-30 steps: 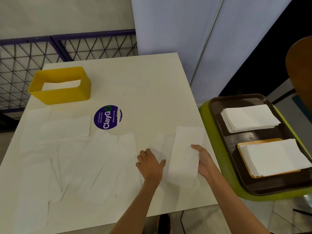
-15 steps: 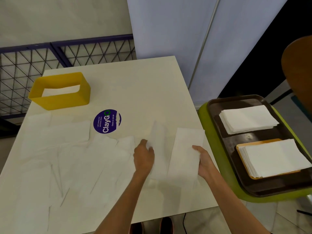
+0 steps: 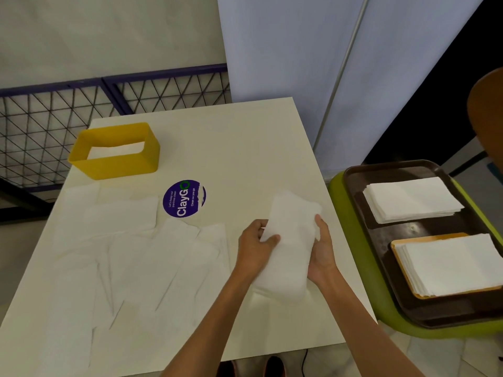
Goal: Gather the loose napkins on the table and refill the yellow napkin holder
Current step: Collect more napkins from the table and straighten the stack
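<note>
A small stack of white napkins is held between both hands above the table's near right part. My left hand grips its left edge, thumb on top. My right hand holds its right edge with fingers curled under. Several loose white napkins lie spread over the left and middle of the cream table. The yellow napkin holder stands at the far left with some white napkins low inside it.
A round purple sticker is on the table. To the right a green chair carries a brown tray with two napkin stacks. A purple wire fence runs behind the table. A brown chair back is at far right.
My left hand picked up a loose napkin and brought it right onto the one in my right hand. Both hands now hold the stack together, lifted off the table.
</note>
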Action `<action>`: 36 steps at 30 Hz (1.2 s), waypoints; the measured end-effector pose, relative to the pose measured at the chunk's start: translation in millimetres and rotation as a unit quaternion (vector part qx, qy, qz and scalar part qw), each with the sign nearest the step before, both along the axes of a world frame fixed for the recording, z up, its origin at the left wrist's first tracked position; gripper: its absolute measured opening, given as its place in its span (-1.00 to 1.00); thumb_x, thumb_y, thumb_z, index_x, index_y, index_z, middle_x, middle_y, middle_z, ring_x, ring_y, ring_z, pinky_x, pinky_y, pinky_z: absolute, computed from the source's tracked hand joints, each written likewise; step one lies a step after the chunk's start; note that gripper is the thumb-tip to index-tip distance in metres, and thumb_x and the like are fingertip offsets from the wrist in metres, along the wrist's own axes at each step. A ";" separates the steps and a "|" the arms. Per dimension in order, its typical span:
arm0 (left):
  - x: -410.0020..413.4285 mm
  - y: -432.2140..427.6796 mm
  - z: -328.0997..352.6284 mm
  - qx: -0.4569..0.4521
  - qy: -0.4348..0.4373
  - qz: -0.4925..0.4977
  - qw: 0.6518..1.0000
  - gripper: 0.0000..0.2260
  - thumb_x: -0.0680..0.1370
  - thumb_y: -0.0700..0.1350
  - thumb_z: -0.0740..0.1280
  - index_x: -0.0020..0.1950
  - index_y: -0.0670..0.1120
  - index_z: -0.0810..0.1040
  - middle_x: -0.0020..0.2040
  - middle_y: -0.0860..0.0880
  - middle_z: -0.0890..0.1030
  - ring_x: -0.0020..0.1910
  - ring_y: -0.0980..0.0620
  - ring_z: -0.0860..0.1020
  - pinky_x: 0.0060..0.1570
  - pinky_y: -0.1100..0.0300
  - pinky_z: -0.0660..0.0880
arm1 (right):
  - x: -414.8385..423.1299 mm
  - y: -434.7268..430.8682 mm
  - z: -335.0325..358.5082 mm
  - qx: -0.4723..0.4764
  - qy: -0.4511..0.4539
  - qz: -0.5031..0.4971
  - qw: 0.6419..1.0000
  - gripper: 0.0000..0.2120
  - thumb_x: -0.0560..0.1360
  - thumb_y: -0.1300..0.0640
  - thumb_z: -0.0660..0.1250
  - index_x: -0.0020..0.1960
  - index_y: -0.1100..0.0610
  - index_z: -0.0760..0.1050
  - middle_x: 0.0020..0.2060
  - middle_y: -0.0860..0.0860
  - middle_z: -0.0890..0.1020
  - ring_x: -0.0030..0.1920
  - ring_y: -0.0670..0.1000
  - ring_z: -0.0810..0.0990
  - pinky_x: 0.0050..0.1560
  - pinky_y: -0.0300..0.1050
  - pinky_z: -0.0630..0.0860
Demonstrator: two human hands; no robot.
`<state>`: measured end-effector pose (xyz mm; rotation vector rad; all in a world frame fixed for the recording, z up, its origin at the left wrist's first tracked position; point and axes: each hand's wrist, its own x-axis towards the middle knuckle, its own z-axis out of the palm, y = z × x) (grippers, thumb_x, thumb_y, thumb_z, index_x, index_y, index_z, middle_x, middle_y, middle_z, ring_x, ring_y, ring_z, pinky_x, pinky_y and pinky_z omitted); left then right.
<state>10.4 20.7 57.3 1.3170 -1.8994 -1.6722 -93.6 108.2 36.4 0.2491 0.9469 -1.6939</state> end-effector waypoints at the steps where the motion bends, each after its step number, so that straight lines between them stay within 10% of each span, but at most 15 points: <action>1: -1.1 1.5 -1.7 -0.008 -0.008 -0.004 1.000 -0.77 0.47 -0.18 0.37 0.11 -0.09 0.50 0.03 -0.07 0.63 -0.04 -0.03 0.59 -0.04 0.15 0.51 | 0.4 -1.6 0.5 0.003 0.005 0.010 1.000 -0.50 0.50 -0.18 0.12 0.15 0.16 0.57 -0.04 0.19 0.67 -0.09 0.17 0.67 -0.06 0.05 0.58; 10: 5.8 7.5 -18.3 -0.048 -0.097 0.044 0.993 -0.48 0.50 -0.03 0.35 0.40 -0.10 0.29 0.29 -0.09 0.42 0.23 -0.02 0.43 0.17 0.21 0.37 | 1.7 -7.1 -12.2 0.087 0.027 -0.052 0.994 -0.72 0.55 0.15 0.19 0.22 0.19 0.41 -0.04 0.15 0.60 -0.04 0.17 0.57 0.11 0.17 0.48; 13: 18.6 11.5 -23.5 0.161 -0.060 0.100 0.980 -0.45 0.50 -0.03 0.35 0.42 -0.15 0.26 0.27 -0.09 0.44 0.17 -0.02 0.46 0.15 0.15 0.41 | -1.6 -9.0 -17.9 0.105 0.033 -0.109 0.988 -0.70 0.54 0.16 0.21 0.25 0.18 0.41 0.04 0.14 0.59 0.05 0.17 0.55 0.27 0.20 0.41; 16: 23.8 23.5 -28.6 0.422 0.062 0.151 0.892 -0.66 0.50 -0.14 0.35 0.25 -0.18 0.44 0.04 -0.09 0.58 -0.03 -0.05 0.56 -0.12 0.13 0.54 | -0.8 -12.4 -22.3 0.122 0.040 -0.127 0.984 -0.80 0.53 0.17 0.23 0.15 0.15 0.45 0.10 0.15 0.56 0.12 0.19 0.53 0.27 0.22 0.41; 19: 19.4 27.4 -39.2 0.469 0.106 0.194 0.855 -0.73 0.49 -0.27 0.33 0.18 -0.22 0.48 -0.06 -0.11 0.60 -0.12 -0.07 0.57 -0.34 0.18 0.58 | 3.4 -19.6 -23.9 0.132 0.036 -0.120 0.983 -0.84 0.54 0.17 0.24 0.11 0.12 0.45 -0.01 0.10 0.59 0.01 0.14 0.56 0.15 0.16 0.48; 24: 23.1 5.4 -50.6 0.340 0.086 0.175 0.920 -0.65 0.50 -0.35 0.27 0.28 -0.25 0.44 0.16 -0.18 0.58 0.06 -0.12 0.57 -0.05 0.08 0.55 | -14.2 -17.8 -31.6 0.113 0.086 -0.116 0.983 -0.65 0.51 0.31 0.24 0.30 0.23 0.39 0.13 0.15 0.57 0.04 0.10 0.56 0.17 0.06 0.49; 28: 28.9 -18.5 -47.7 0.152 0.002 0.139 0.979 -0.59 0.52 -0.30 0.23 0.38 -0.19 0.35 0.31 -0.14 0.48 0.28 -0.12 0.45 0.33 -0.02 0.37 | -48.3 -9.4 -28.1 0.145 0.207 -0.040 0.967 -0.64 0.45 0.39 0.29 0.22 0.17 0.44 -0.04 0.05 0.62 -0.09 0.02 0.59 -0.18 -0.20 0.62; 36: 22.6 -37.2 -41.6 -0.051 0.062 0.137 0.987 -0.79 0.52 -0.31 0.26 0.13 -0.11 0.47 -0.02 0.01 0.55 0.00 0.05 0.52 0.06 0.34 0.45 | -50.6 -20.4 -29.1 0.163 0.462 -0.012 0.872 -0.68 0.39 0.45 0.35 0.03 0.12 0.50 -0.12 0.02 0.63 -0.13 -0.04 0.62 -0.14 -0.37 0.58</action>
